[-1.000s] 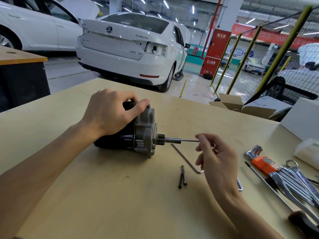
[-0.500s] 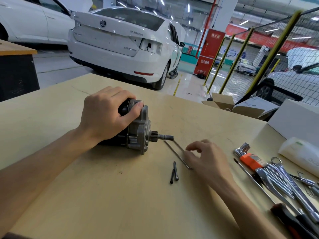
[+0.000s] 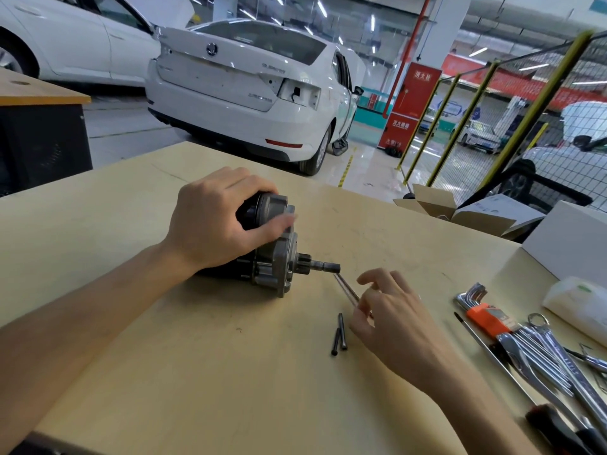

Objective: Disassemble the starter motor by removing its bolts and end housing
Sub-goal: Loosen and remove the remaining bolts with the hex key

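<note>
Two long bolts (image 3: 340, 334) lie out on the surface (image 3: 197, 372). The left hand (image 3: 213, 224) grips the starter motor (image 3: 272, 254), end housing (image 3: 284, 257) still on. The right hand (image 3: 394, 316) hovers, fingers loose, holding nothing.

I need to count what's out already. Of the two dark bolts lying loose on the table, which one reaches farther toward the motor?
The right-hand bolt, beside the right hand. Its top end lies nearer the starter motor; the left-hand bolt sits lower, nearer the camera.

Garage hall: glossy floor (image 3: 361, 159), white cars (image 3: 243, 93), yellow mesh fence (image 3: 492, 126), red pillar (image 3: 414, 103), ceiling strip lights (image 3: 372, 21).
</note>
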A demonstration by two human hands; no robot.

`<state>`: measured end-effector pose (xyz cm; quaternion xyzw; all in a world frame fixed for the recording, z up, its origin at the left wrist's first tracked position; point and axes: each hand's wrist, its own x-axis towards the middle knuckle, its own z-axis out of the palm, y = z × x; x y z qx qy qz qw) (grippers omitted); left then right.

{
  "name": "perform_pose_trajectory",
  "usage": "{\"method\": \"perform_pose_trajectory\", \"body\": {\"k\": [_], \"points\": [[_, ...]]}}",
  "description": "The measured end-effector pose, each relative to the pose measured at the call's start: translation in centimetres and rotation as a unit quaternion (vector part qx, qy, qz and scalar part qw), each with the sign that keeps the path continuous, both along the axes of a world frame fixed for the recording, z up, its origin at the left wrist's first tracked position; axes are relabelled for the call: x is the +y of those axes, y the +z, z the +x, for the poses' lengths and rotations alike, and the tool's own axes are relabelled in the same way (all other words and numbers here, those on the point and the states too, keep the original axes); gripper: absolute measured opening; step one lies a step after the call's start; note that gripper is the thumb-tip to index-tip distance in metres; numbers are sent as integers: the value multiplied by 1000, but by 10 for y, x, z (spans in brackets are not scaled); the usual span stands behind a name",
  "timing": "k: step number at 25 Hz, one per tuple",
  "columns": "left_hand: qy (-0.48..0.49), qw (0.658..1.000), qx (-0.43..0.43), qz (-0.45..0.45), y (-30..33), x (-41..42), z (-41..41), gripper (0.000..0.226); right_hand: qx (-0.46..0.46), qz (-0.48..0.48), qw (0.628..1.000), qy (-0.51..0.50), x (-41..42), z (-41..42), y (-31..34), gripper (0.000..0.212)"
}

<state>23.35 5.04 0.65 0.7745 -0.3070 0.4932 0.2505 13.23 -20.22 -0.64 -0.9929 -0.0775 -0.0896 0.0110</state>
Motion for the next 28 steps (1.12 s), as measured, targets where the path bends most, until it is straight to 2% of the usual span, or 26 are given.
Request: {"method": "perform_pose_trajectory", "body": {"k": [2, 5, 7, 9, 13, 17, 21, 25, 28], "points": [[-21, 1000, 2, 13, 0, 2, 0, 48, -61, 11, 997, -44, 5, 1, -1, 33], [-59, 998, 32, 6, 2, 3, 1, 49, -134, 123, 975, -130, 8, 3, 0, 30], [-103, 990, 90, -19, 5, 5, 2, 52, -160, 219, 958, -93, 9, 0, -1, 21], [-135, 982, 126, -40, 7, 7, 2, 53, -167, 278, 946, 3, 15, -4, -2, 13], [-112, 988, 96, -39, 1, 2, 1, 48, -156, 264, 945, 111, 20, -6, -7, 8], [-77, 994, 56, -52, -3, -2, 0, 42, -165, 272, 941, 119, 15, -2, -9, 10], [-33, 999, 1, -13, -5, -7, -2, 37, -165, 268, 942, 119, 9, 0, -9, 10], [-18, 1000, 1, -2, -3, -9, -6, 31, -182, 237, 945, 133, 11, -1, -9, 8], [-13, 1000, -7, 1, -4, -10, -6, 36, -206, 249, 933, 157, 12, -3, -9, 10]]}}
